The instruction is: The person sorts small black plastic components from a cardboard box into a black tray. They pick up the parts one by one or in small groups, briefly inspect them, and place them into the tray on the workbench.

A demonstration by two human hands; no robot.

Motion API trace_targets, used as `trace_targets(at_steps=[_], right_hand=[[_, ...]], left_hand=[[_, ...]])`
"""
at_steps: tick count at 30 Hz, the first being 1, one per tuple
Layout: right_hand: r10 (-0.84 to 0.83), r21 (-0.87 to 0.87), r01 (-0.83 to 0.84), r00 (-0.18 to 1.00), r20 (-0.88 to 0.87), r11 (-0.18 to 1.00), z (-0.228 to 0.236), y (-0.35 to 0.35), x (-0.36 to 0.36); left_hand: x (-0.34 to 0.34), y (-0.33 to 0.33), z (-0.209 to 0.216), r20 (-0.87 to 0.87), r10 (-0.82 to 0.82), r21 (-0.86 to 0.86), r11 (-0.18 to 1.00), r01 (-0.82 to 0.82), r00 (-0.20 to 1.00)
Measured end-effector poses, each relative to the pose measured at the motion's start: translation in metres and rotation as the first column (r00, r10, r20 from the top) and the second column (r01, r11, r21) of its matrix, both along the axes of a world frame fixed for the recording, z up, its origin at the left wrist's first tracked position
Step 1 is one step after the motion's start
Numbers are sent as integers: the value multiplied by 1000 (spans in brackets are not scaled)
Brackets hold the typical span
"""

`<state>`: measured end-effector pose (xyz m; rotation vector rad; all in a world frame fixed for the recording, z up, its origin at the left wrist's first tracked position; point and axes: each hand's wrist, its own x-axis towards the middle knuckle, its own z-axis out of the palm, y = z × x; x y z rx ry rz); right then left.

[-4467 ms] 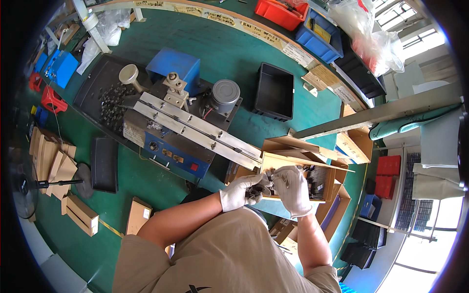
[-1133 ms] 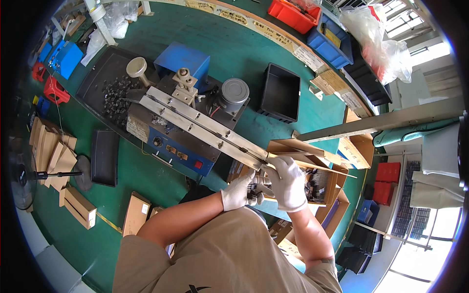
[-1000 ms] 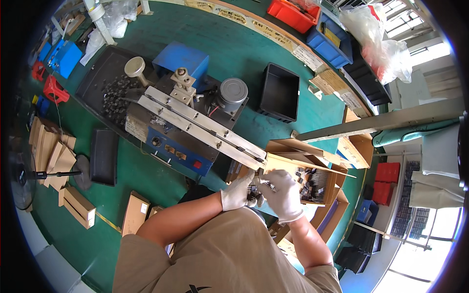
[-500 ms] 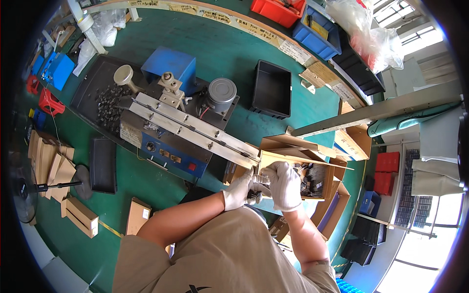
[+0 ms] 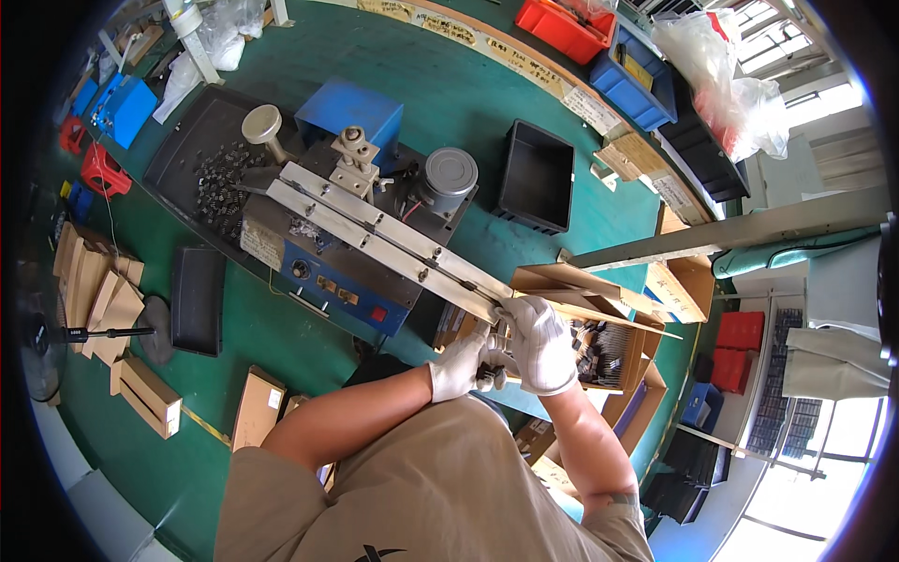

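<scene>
Both my hands wear white gloves and meet at the lower right end of a long pale metal rail point(image 5: 393, 245). My right hand point(image 5: 541, 347) has its fingers pinched together at the rail's tip, and what they hold is hidden. Just below, my left hand point(image 5: 459, 365) is closed, its fingertips around small dark pieces point(image 5: 490, 377) whose kind is too small to tell. The rail slants across a bench machine with a blue control panel point(image 5: 342, 290). Beside my right hand, an open cardboard box point(image 5: 629, 361) holds many dark parts with thin metallic strips.
A dark tray point(image 5: 178, 155) with a heap of small dark parts lies at the machine's left. An empty black bin point(image 5: 537, 178) stands behind the motor point(image 5: 449, 175). A slanting metal post point(image 5: 730, 228) crosses at right. Blue point(image 5: 637, 80) and red bins point(image 5: 565, 30) line the back.
My right hand has shifted up and left onto the rail's end, fingers now reaching its tip. The left hand stays nearly where it was. The whole view has shifted slightly.
</scene>
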<state>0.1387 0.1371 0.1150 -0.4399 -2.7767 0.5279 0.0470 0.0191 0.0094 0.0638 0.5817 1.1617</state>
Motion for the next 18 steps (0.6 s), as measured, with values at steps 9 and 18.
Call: trace_targets(at_steps=[9,18], right_hand=[[33,-460,56,983,183,886,13,-13,34],[105,-312,-46,979,176,949,-18,-6,55]], left_hand=[[3,-3,9,-155,19,-12,1000,-21,988],[0,4,32,36,-45,-136,989,49,998]])
